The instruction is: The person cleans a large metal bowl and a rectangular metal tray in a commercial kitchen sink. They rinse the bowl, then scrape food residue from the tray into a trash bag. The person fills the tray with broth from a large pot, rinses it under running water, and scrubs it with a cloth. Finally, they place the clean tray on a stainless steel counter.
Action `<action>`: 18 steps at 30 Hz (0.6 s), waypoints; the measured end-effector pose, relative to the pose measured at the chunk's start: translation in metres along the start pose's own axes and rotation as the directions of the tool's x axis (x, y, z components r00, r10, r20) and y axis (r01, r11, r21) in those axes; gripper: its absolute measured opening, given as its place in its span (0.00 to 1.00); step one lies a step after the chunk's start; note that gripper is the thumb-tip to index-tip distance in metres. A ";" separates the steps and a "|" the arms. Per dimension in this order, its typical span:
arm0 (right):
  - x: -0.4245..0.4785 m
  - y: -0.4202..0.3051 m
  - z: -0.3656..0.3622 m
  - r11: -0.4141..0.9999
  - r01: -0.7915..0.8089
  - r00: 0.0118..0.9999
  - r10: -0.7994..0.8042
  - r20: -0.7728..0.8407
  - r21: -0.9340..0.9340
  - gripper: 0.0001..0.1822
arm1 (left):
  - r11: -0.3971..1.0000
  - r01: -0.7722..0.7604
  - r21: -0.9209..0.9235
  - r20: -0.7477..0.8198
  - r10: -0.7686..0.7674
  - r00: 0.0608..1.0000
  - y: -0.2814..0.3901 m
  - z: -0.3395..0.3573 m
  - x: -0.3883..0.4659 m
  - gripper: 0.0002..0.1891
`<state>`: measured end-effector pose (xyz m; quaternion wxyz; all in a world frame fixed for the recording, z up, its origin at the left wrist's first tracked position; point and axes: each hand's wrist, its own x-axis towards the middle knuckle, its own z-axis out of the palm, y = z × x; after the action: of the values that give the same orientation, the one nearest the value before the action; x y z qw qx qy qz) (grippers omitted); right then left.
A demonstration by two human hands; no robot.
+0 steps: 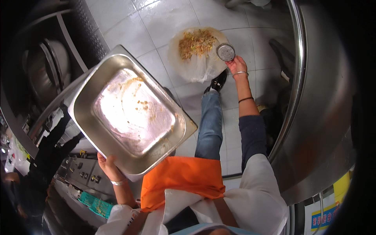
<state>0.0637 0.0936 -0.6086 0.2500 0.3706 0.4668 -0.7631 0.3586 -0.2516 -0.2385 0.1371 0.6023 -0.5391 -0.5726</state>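
My left hand (pixel 110 167) grips the near left edge of a deep steel food pan (pixel 158 147), which is tilted towards me and has brown food residue on its bottom. My right arm reaches forward, and my right hand (pixel 237 65) holds a small round metal container (pixel 225 52), its underside or inside showing; which one I cannot tell. Just left of it, on the floor, lies a translucent plastic bag (pixel 194 70) with shredded, yellowish-brown food (pixel 196 42) in it.
Grey floor tiles (pixel 129 29) spread around the bag. A curved steel counter edge (pixel 301 73) runs along the right. At the left are a steel bowl or pot (pixel 48 70), kitchen equipment with knobs (pixel 94 177) and another person in dark clothes (pixel 35 182). A teal package (pixel 95 204) lies low left.
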 end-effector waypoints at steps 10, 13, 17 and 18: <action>-0.049 0.010 0.042 0.993 -0.005 1.000 0.002 -0.028 -0.115 0.07 | 1.000 -0.015 0.025 0.002 0.015 1.000 0.001 -0.001 0.002 0.16; -0.109 0.006 0.079 0.969 0.123 0.978 -0.082 0.190 -0.215 0.04 | 1.000 -0.015 0.011 0.016 0.015 1.000 0.005 -0.002 -0.007 0.16; -0.215 -0.014 0.113 0.945 0.211 0.944 -0.131 0.302 -0.249 0.06 | 0.999 -0.034 0.013 -0.005 0.034 0.999 0.023 0.001 -0.021 0.14; -0.245 -0.026 0.115 0.961 0.209 0.930 -0.138 0.339 -0.181 0.07 | 0.999 -0.042 0.022 -0.034 0.043 0.998 0.027 0.002 -0.028 0.13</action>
<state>0.1534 0.0103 -0.3652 0.2929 0.1684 0.5300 -0.7778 0.3509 -0.2383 -0.2028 0.1520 0.6019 -0.5555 -0.5532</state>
